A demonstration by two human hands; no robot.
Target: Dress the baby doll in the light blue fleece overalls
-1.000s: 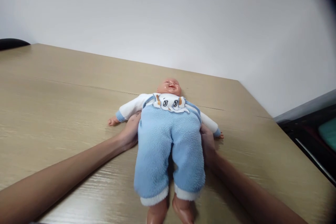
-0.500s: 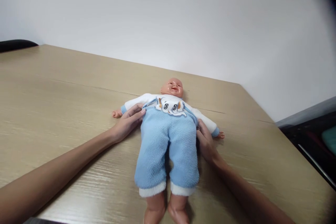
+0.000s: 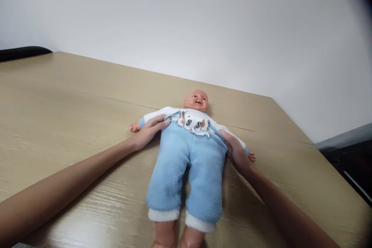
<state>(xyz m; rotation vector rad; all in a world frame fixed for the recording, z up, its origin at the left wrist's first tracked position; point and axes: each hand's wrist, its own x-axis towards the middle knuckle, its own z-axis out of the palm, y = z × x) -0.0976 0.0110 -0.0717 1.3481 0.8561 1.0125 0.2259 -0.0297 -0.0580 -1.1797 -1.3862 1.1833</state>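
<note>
Blue overalls (image 3: 176,159) gripped at waist sides by my left hand (image 3: 149,131), right hand (image 3: 236,152); uneven pull could skew doll (image 3: 196,101).

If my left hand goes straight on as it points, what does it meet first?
Likely the blue overalls on the doll; your left hand seems to touch them, but depth is unclear.

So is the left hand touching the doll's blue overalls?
Touching. The head view shows the left hand with its thumb tip against the upper side edge of the blue overalls.
</note>
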